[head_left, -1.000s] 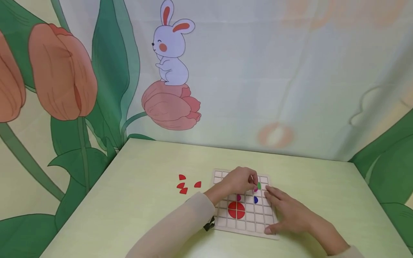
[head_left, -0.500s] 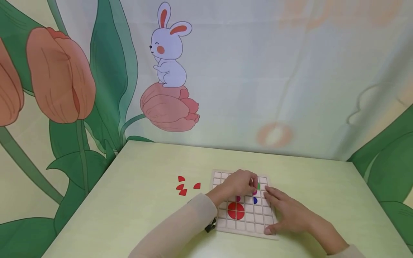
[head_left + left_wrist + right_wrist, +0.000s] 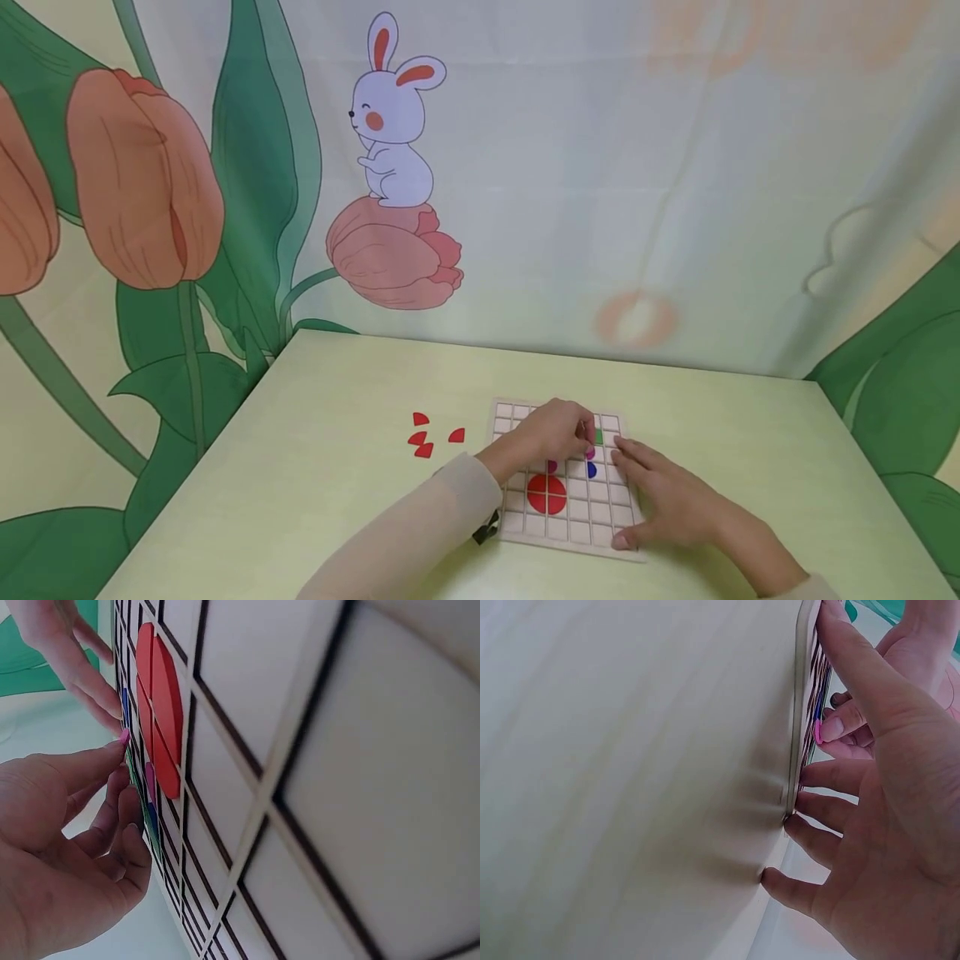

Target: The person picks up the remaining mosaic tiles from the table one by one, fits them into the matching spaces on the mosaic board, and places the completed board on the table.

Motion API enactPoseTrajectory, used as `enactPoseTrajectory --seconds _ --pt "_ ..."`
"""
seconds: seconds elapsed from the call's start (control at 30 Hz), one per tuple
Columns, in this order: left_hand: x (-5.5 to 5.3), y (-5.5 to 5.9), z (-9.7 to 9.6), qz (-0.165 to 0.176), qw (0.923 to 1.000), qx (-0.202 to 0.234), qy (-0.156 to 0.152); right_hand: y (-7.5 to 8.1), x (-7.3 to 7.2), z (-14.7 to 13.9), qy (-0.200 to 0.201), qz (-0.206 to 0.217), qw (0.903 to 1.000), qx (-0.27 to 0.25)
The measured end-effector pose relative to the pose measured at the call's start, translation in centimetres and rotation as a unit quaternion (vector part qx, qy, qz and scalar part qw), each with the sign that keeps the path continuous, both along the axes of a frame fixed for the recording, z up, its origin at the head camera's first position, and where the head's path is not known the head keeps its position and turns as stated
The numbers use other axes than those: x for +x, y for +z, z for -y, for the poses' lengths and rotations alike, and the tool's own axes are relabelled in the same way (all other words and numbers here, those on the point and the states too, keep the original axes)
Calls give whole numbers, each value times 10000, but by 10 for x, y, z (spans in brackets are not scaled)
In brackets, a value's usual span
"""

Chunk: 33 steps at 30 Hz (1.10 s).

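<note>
A wooden grid board (image 3: 536, 527) lies on the table with coloured pieces in its squares. My left hand (image 3: 557, 429) reaches over its far part and pinches a small pink piece (image 3: 124, 736) between thumb and finger, right at the grid. Near it are a green piece (image 3: 599, 437), a dark blue rounded piece (image 3: 592, 470) and a magenta rounded piece (image 3: 552, 467). Red quarter pieces form a full circle (image 3: 557, 504) closer to me. Along the board's right edge rests my right hand (image 3: 675, 497), fingers spread, its thumb at the near right corner.
Several loose red quarter pieces (image 3: 457, 436) lie on the pale table (image 3: 337, 467) left of the board. A black strap (image 3: 486, 528) shows under the left sleeve. Behind the table hangs a cloth (image 3: 540, 208) printed with tulips and a rabbit.
The head view has shifted slightly. My left hand stays at almost the same squares with the pink piece, and the right hand keeps its place on the board's edge.
</note>
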<state>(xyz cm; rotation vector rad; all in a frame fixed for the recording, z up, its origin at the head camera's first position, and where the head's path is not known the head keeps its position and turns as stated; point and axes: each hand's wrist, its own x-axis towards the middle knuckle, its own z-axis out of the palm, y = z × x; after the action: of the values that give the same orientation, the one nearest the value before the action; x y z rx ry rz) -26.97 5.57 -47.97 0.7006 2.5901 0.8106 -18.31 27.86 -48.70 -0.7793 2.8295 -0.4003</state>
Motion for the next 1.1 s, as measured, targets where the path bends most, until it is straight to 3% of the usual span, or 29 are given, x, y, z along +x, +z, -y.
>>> enactPoseTrajectory --seconds 0.23,0.5,0.7,0.87,1.1 --pt "1 1 0 -199 9998 -43 -58 4 1 1 10 27 10000 -38" --pt "3 3 0 -128 9999 -65 -36 5 3 2 -7 60 10000 -47" --pt "1 8 6 -417 9988 26 -249 3 3 0 -27 41 10000 -20" --pt "-5 16 27 -690 9964 153 -462 1 1 0 -54 15 10000 38" --pt "-9 31 85 -886 9954 340 -148 1 2 1 -164 96 9998 112"
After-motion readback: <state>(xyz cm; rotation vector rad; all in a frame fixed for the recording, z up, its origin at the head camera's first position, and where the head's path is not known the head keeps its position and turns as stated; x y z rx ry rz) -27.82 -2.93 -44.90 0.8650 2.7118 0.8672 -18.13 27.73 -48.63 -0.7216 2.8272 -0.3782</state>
